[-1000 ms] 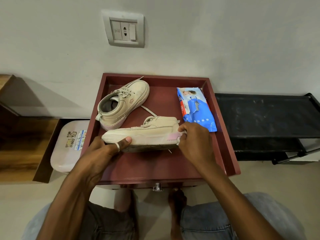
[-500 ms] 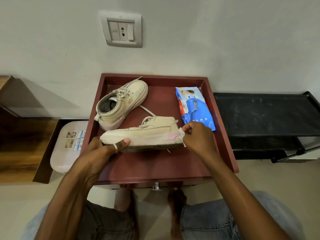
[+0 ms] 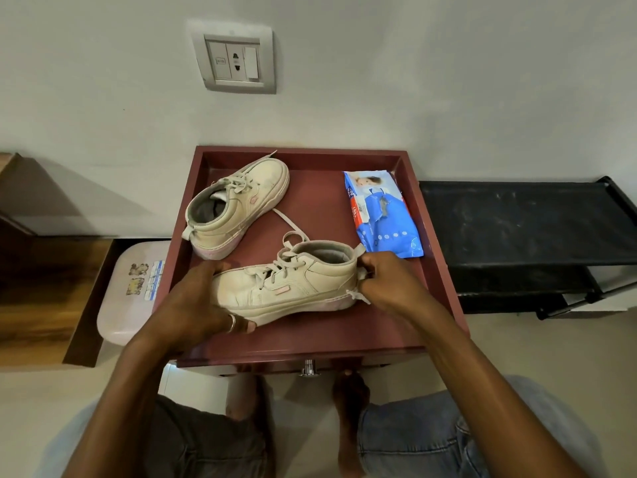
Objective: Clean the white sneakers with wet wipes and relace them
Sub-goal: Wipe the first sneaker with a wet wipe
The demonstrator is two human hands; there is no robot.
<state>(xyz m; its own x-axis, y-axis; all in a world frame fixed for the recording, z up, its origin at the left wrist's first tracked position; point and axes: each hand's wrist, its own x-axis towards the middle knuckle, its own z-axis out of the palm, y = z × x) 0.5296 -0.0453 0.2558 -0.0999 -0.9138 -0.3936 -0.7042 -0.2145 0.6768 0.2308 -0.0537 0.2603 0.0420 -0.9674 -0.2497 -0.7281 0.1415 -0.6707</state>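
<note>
Head view: sneaker [image 3: 286, 288] toe points left.

Pale stickered box [image 3: 131, 288] left of left hand [image 3: 193, 305]. Black rack [image 3: 517, 222] right of right hand [image 3: 389, 281]. Wall socket plate [image 3: 238, 60] above both.

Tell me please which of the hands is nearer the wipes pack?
Right. The right hand holds the sneaker at its heel, close to the wipes pack; the left hand holds its toe, farther off.
</note>
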